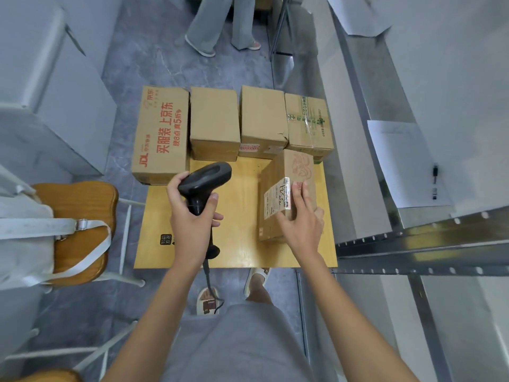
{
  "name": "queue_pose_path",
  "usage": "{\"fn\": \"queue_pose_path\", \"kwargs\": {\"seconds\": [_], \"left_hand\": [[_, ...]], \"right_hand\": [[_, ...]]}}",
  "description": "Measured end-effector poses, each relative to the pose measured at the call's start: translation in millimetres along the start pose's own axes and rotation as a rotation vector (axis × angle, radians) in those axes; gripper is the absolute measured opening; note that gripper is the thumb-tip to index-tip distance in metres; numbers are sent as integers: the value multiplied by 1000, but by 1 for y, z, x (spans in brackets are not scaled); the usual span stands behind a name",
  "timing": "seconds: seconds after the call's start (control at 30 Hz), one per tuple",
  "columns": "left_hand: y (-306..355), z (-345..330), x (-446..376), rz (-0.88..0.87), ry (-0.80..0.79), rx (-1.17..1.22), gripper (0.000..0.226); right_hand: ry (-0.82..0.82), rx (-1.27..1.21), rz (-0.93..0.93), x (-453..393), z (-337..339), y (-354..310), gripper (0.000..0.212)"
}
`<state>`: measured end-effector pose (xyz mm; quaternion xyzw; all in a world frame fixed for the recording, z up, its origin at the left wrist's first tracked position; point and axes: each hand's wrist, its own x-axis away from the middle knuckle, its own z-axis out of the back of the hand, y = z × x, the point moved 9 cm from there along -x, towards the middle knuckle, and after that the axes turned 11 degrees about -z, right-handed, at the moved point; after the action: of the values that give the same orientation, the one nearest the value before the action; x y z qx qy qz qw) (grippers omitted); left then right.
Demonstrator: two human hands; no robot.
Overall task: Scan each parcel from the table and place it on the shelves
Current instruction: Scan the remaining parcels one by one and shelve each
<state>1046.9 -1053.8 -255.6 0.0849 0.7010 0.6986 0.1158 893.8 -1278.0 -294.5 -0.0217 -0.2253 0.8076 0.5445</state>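
Note:
On the small yellow wooden table (237,238) a cardboard parcel (286,172) with a white shipping label lies at the right side. My right hand (300,224) grips its near end, fingers spread over the label. My left hand (192,216) holds a black barcode scanner (205,179) by the handle, its head above the table and to the left of that parcel. Along the table's far edge stand several more parcels: a large box with red print (161,133), two plain boxes (214,122) (261,119) and a green-taped box (307,122).
Grey metal shelves (413,244) run along the right, with white sheets of paper (405,161) on them. A wooden chair (80,216) with a white bag stands to the left. Another person's legs (220,23) are beyond the table. The scanner's cable hangs down by my feet.

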Motion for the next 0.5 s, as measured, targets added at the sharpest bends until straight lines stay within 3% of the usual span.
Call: {"fn": "queue_pose_path", "kwargs": {"seconds": [0.27,0.5], "left_hand": [[62,8,-12,-273,-182,-96,67],[84,12,-8,-357,-200,-108,70]], "right_hand": [[78,-451,138,33,56,-27,83],[-22,-732,137,45,76,-50,82]]}}
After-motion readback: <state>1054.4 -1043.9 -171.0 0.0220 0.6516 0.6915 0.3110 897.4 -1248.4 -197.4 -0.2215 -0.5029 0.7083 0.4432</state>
